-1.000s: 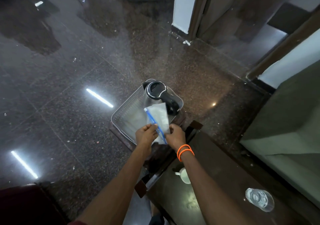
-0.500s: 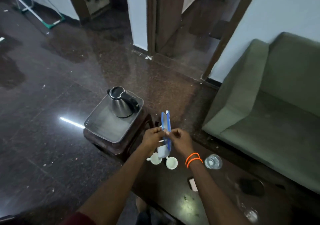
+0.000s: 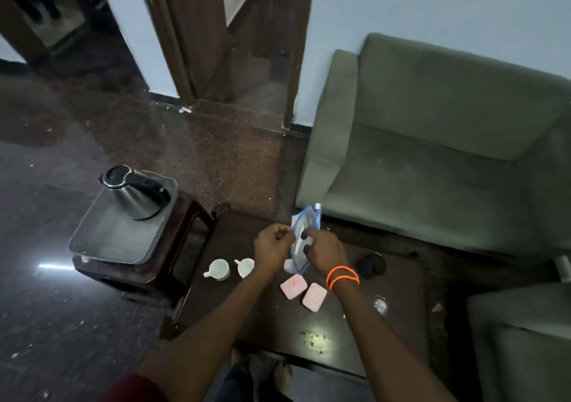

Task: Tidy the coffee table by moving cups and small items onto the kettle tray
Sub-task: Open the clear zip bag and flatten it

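both hands now lower, gripping zip bag (blue-edged) — above coffee table

Dark polished stone floor, pale blue walls, brown door frames, green sofa.

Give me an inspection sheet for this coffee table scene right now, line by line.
Surface: dark wooden coffee table, glossy, with specks and a light glare near its front edge.
Job's things: two white ceramic cups side by side on the table; two pink square packets beside them; grey rectangular tray on a dark side stool, holding a steel kettle with black lid.
Clutter: dark round object and a clear glass item on the table.
Grippers: left hand and right hand both grip a clear zip bag with blue seal.
Cables: nothing seen.
Surroundings: green sofa, dark stone floor, wooden door frames.
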